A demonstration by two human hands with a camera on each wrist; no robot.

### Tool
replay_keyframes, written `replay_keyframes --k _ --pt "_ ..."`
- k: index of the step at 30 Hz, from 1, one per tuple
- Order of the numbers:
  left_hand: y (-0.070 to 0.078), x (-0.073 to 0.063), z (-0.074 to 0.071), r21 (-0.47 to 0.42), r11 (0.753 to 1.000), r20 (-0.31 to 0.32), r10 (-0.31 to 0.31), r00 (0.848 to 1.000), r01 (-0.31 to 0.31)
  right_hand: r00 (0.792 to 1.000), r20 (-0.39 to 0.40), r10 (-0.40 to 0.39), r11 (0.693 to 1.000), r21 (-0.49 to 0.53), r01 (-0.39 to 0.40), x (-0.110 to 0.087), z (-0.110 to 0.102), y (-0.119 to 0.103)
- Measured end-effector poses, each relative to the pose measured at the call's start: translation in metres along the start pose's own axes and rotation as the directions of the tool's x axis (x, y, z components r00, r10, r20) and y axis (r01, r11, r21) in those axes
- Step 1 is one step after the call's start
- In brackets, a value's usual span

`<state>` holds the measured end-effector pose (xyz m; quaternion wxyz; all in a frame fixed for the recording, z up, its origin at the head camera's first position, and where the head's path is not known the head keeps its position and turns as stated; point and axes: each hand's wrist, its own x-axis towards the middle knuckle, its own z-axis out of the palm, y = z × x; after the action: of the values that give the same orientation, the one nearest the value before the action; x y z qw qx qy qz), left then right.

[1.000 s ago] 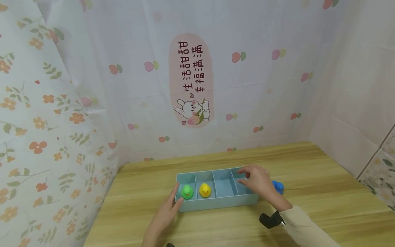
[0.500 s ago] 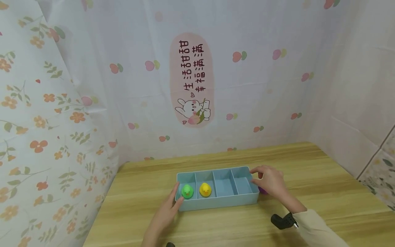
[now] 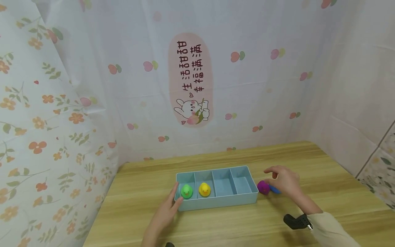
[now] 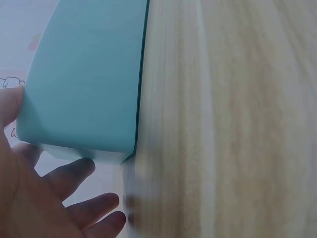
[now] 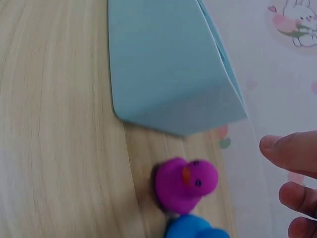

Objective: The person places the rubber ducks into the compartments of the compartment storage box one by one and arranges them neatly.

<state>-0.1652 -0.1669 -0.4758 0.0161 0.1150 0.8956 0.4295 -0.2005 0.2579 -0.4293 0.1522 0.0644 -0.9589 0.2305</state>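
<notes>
A light-blue box (image 3: 217, 203) with several compartments stands on the table. My left hand (image 3: 165, 210) rests against its left end, the thumb at the rim and the fingers lying along the end wall in the left wrist view. Inside are a green toy duck (image 3: 187, 191) in the leftmost compartment and a yellow toy duck (image 3: 204, 189) in the one beside it. Past the box's right end sit a purple toy duck (image 5: 185, 183) and a blue toy duck (image 5: 195, 228). Over these two hovers my right hand (image 3: 284, 181), holding nothing, thumb and forefinger apart.
The wood-grain table (image 3: 216, 228) reaches back to a patterned cloth wall (image 3: 262, 85), with more cloth at the left and right. A black wrist device (image 3: 297, 222) sits by the right sleeve (image 3: 331, 230).
My right hand has moved rightward from above the rightmost compartment to above the purple and blue ducks. The purple duck has come into sight. My left hand stays at the box.
</notes>
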Motion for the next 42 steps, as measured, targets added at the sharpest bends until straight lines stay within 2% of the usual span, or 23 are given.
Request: replay_keyframes --k 14,29,35,42 --pt "0.002 -0.002 -0.001 0.021 0.999 0.007 -0.029 1.0 0.029 0.999 0.029 0.024 1.0 -0.012 -0.023 -0.005 -0.009 0.021" --pt "-0.004 0.003 0.0 0.015 0.999 0.007 -0.04 0.999 0.04 0.997 0.067 0.038 0.999 -0.017 -0.037 -0.01 -0.009 0.042" --pt "-0.006 0.003 0.001 0.015 0.999 0.006 -0.041 0.999 0.041 0.992 0.12 0.043 0.999 -0.011 -0.042 -0.012 -0.005 0.053" --pt "-0.004 0.002 0.0 0.005 1.0 0.003 -0.03 1.0 0.03 0.983 0.182 -0.001 0.999 0.04 -0.006 -0.015 0.002 0.065"
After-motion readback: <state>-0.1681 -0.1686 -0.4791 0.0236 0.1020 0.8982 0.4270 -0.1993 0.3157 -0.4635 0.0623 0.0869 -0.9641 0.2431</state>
